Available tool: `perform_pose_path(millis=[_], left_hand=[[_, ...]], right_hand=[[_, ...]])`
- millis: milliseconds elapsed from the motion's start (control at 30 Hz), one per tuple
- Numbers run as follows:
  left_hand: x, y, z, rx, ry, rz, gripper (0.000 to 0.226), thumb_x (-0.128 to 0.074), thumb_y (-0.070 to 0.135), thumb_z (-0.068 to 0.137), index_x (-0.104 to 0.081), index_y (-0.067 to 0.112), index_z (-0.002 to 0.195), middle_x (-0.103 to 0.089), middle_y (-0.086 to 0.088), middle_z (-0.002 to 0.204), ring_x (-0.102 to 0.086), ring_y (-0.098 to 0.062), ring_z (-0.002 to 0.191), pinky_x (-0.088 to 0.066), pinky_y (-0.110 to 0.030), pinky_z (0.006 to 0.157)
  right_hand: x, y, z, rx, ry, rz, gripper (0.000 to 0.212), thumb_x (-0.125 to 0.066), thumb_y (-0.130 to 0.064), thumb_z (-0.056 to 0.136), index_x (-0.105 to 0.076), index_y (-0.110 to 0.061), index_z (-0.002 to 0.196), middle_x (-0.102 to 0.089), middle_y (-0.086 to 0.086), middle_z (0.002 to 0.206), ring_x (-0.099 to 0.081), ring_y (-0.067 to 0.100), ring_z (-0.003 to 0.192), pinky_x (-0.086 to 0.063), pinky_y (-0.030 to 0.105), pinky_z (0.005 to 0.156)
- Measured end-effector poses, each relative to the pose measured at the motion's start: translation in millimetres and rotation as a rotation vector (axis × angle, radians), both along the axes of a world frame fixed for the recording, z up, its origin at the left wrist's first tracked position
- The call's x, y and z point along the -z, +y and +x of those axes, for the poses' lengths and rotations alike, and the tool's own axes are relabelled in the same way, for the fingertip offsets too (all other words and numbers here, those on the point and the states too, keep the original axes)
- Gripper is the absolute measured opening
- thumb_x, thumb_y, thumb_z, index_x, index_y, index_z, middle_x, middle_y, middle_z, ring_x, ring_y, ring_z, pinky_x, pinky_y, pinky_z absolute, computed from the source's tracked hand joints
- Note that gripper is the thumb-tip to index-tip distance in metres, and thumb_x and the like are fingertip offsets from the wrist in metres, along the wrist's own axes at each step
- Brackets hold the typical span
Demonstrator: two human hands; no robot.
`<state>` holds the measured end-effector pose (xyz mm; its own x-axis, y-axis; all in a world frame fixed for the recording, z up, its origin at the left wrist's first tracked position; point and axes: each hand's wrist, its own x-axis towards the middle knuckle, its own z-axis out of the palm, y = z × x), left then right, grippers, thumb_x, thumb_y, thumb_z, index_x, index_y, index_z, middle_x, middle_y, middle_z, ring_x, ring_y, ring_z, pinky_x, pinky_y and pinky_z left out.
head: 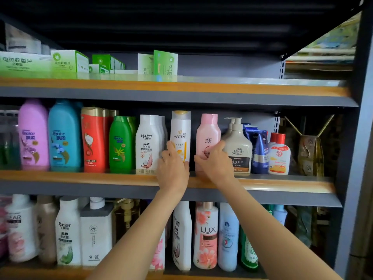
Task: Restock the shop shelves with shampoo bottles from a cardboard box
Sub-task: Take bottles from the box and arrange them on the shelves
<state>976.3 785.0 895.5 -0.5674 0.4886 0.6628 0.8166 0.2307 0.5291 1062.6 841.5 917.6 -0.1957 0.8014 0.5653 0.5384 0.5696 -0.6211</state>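
Pantene bottle (180, 136) is standing upright on the middle shelf (80, 176), its long axis vertical, and the left hand (173, 168) is gripping it low down: the thumb is lying up its left side and the fingers are curling round the front of its base. It is rising straight above that hand, with the white Raclen bottle (148, 144) just beside the thumb on the outer side. The right hand (215, 160) is holding the pink bottle (208, 138) in the same low way, fingers wrapping the front and the thumb reaching to its right edge, close against the cream pump bottle (238, 148) just beyond it. This pink bottle is also standing upright, directly above its hand.

Between the two hands a narrow dark gap is showing, so the two bottles are standing near each other but apart. Each hand is already on its own bottle, so neither needs to cross over. The move in hand looks like seating and squaring both bottles in the row; that turns on keeping each long axis vertical while pushing away from the wrists, toward the back of the shelf. Gripped so low, a tall bottle could be tipping forward over the shelf lip if pushed unevenly.

The cardboard box is not in view. Green boxes (68, 61) are sitting on the shelf above the hands, and more bottles below the forearms.
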Motion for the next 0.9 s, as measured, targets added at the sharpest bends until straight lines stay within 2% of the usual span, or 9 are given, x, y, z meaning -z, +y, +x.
perform_pose_path(millis=[233, 367, 500, 633, 900], left_hand=[[-0.3, 1.2, -1.3, -0.024, 0.034, -0.035, 0.071, -0.056, 0.029, 0.090, -0.015, 0.008, 0.144, -0.042, -0.014, 0.130, -0.049, -0.030, 0.116, -0.046, -0.039, 0.087], [-0.3, 1.4, -1.1, -0.027, 0.031, -0.042, 0.071, -0.056, 0.030, 0.091, -0.014, 0.008, 0.144, -0.041, -0.014, 0.131, -0.049, -0.030, 0.116, -0.046, -0.039, 0.087], [0.3, 1.8, -1.3, -0.041, 0.040, -0.050, 0.071, -0.055, 0.032, 0.091, -0.013, 0.007, 0.144, -0.041, -0.014, 0.132, -0.048, -0.029, 0.117, -0.046, -0.037, 0.088], [1.8, 1.0, -1.5, -0.037, 0.040, -0.042, 0.071, -0.054, 0.032, 0.091, -0.015, 0.006, 0.143, -0.041, -0.013, 0.132, -0.048, -0.029, 0.118, -0.046, -0.037, 0.089], [2.3, 2.3, -0.5, -0.040, 0.038, -0.047, 0.068, -0.054, 0.031, 0.091, -0.018, 0.006, 0.143, -0.042, -0.014, 0.130, -0.049, -0.029, 0.116, -0.046, -0.036, 0.089]], right_hand=[[-2.2, -0.7, 0.3, -0.012, 0.004, -0.019, 0.047, -0.061, -0.029, 0.081, -0.036, -0.002, 0.111, -0.059, 0.015, 0.104, -0.059, 0.035, 0.096, -0.043, 0.033, 0.070], [-2.7, -1.7, 1.3, -0.004, 0.008, -0.029, 0.047, -0.062, -0.029, 0.082, -0.035, -0.003, 0.110, -0.052, 0.008, 0.093, -0.059, 0.034, 0.095, -0.042, 0.033, 0.068], [-1.9, -1.1, 1.0, 0.001, -0.004, -0.016, 0.046, -0.060, -0.029, 0.083, -0.034, -0.003, 0.110, -0.056, 0.011, 0.098, -0.059, 0.033, 0.090, -0.041, 0.031, 0.065], [-1.5, -2.2, 1.4, -0.004, -0.006, -0.023, 0.039, -0.059, -0.028, 0.084, -0.028, -0.009, 0.097, -0.049, 0.007, 0.091, -0.051, 0.028, 0.080, -0.039, 0.031, 0.065], [-1.2, -5.1, 1.0, -0.008, -0.034, -0.009, 0.041, -0.059, -0.029, 0.085, -0.032, -0.005, 0.104, -0.047, 0.007, 0.088, -0.059, 0.034, 0.093, -0.040, 0.031, 0.066]])
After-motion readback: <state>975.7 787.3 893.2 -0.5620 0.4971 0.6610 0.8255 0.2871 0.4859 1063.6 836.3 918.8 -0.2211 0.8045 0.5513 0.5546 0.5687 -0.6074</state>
